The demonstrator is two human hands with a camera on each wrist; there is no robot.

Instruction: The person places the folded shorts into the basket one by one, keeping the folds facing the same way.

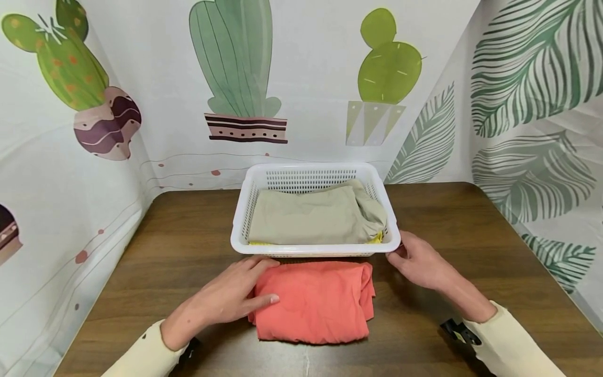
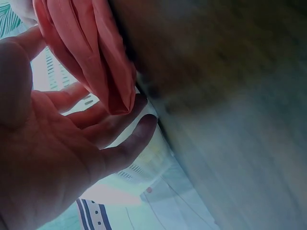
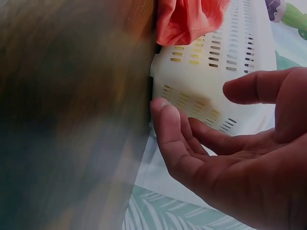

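Observation:
A folded coral-red garment lies on the table in front of a white plastic basket. My left hand is at its left side, thumb over the top and fingers spread along the back left edge. In the left wrist view, the fingers are loosely extended beside the hanging fold of the garment. At the basket's front right corner is my right hand. The right wrist view shows its fingers loosely bent near the basket wall, with the thumb apart from them. A folded beige-grey garment lies inside the basket.
A bit of yellow fabric shows under the beige garment. The brown wooden table extends on both sides of the basket. Behind it hangs a white cloth backdrop printed with cacti and leaves, close to the basket's back rim.

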